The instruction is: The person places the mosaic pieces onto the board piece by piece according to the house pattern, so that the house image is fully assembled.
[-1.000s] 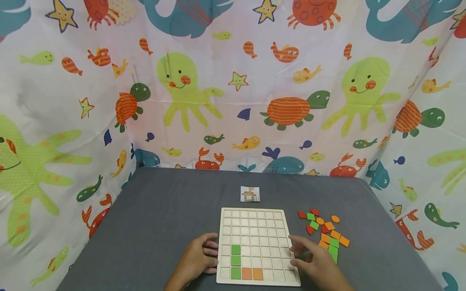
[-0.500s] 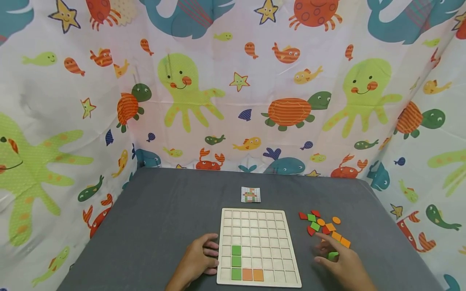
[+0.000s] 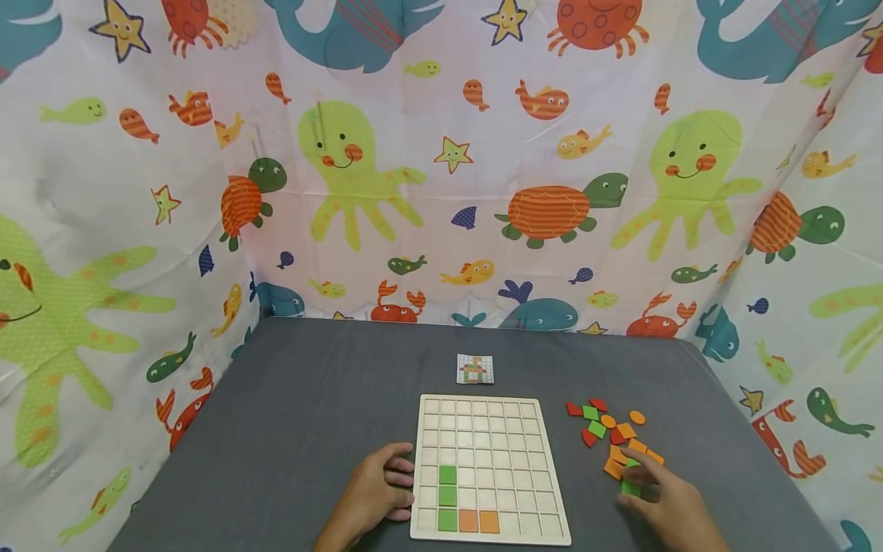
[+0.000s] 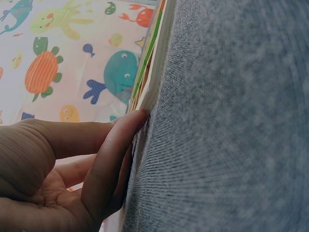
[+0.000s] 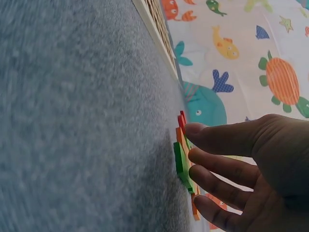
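The right hand (image 3: 667, 494), thumb and fingers apart, framed a green tile (image 3: 631, 487) toward the right edge of the counter (image 3: 331, 383), contact unclear; a light pinch on its sides seemed best; the left hand (image 3: 372, 484), relaxed, touched the board (image 3: 496, 461)

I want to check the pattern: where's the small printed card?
In the head view, the card lies on the table just past the far edge of the board, left of the loose pieces.

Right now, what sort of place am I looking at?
Probably a tabletop play or filming corner: cloth printed with sea animals hangs along three sides of a dark table, which holds a gridded board and loose colored pieces.
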A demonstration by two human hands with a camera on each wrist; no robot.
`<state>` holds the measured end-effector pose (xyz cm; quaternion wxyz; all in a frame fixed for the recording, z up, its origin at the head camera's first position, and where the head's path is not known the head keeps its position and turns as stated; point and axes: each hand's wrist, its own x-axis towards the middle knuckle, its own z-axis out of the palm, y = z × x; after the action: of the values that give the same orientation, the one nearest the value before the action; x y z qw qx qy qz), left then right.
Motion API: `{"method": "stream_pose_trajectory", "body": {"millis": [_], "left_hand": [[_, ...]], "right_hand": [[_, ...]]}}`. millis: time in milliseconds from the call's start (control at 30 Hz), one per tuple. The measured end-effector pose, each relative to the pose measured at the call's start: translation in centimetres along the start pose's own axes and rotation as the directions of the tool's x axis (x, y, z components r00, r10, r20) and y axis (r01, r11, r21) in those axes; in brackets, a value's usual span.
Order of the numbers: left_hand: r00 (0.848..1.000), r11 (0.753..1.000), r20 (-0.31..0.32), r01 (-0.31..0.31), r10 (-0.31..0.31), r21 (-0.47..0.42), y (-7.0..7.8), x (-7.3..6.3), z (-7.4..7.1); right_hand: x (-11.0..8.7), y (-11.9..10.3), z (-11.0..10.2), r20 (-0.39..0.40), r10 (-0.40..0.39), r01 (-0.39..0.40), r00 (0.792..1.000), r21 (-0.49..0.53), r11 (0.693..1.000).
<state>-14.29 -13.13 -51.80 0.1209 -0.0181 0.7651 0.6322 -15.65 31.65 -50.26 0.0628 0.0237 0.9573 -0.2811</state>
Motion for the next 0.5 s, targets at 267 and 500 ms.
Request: {"method": "stream_pose_trajectory", "body": {"millis": [267, 500], "left_hand": [[1.0, 1.0, 0.002, -0.005, 0.005, -0.008, 0.08, -0.1, 0.0], [1.0, 1.0, -0.001, -0.001, 0.001, -0.005, 0.09, -0.13, 0.0]], "right_hand": [[0.02, 0.53, -0.29, 0.021, 0.025, -0.025, 0.999, 0.004, 1.0], [-0.12, 0.83, -0.35, 0.049, 0.042, -0.043, 0.998, 0.025, 0.999]]}}
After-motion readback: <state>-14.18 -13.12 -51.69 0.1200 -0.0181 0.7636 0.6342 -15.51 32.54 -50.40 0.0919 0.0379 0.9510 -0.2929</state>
